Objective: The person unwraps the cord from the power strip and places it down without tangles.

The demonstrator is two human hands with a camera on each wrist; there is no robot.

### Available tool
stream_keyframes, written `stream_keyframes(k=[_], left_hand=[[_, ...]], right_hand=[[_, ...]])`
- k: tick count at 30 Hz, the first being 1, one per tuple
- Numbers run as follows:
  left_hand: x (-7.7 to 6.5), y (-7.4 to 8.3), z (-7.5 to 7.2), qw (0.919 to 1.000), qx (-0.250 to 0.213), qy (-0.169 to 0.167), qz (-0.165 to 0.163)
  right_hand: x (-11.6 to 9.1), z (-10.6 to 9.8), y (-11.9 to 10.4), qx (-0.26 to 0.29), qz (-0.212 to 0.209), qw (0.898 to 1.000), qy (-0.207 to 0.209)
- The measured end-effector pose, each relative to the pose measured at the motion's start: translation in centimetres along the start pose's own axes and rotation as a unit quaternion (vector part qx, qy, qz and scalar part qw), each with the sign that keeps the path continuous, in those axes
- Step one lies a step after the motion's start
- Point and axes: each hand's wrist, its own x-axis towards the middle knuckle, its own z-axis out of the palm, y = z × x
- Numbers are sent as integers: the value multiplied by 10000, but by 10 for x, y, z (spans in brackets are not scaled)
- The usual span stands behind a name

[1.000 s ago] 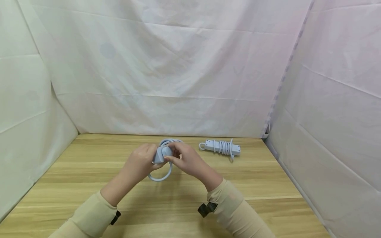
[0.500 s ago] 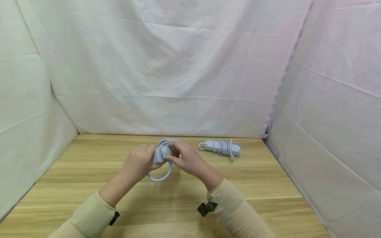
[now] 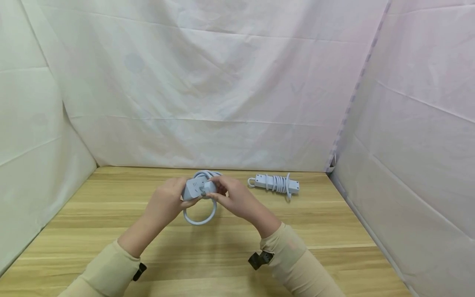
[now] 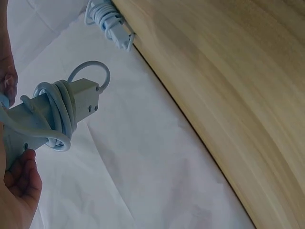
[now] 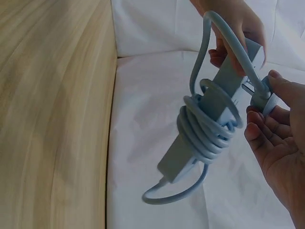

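Note:
My left hand (image 3: 165, 201) grips one end of a white power strip (image 3: 192, 189) above the wooden table. Several turns of its cord (image 5: 200, 136) are wound round the middle of the strip, with loops sticking out at both ends. Between thumb and fingers, my right hand (image 3: 239, 199) pinches the plug (image 5: 262, 98) on that cord. In the right wrist view the plug's metal prongs (image 5: 247, 88) show between plug and strip, pointing at the strip's face close to the left fingers. The left palm hides part of the strip's near end.
A second white power strip (image 3: 276, 184), its cord wrapped round it, lies at the back right of the wooden table (image 3: 208, 255). White cloth (image 3: 222, 82) hangs behind the table and along both sides. A small black camera (image 3: 260, 260) sits at the right wrist.
The plug, earlier up against the strip's face, is now drawn away from it with the prongs showing. My left hand has shifted slightly left and turned the strip's face more upward.

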Motion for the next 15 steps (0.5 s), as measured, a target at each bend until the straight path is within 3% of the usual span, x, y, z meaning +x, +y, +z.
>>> stream_keyframes(k=[6,15], left_hand=[[0,-5,-6,9999,-35,-53,-146],[-1,-9,-13,9953,-394,46,-887]], right_hand=[[-3,2,3,50,-123,9998,145],[-12,3,8,-149,-376,9992,77]])
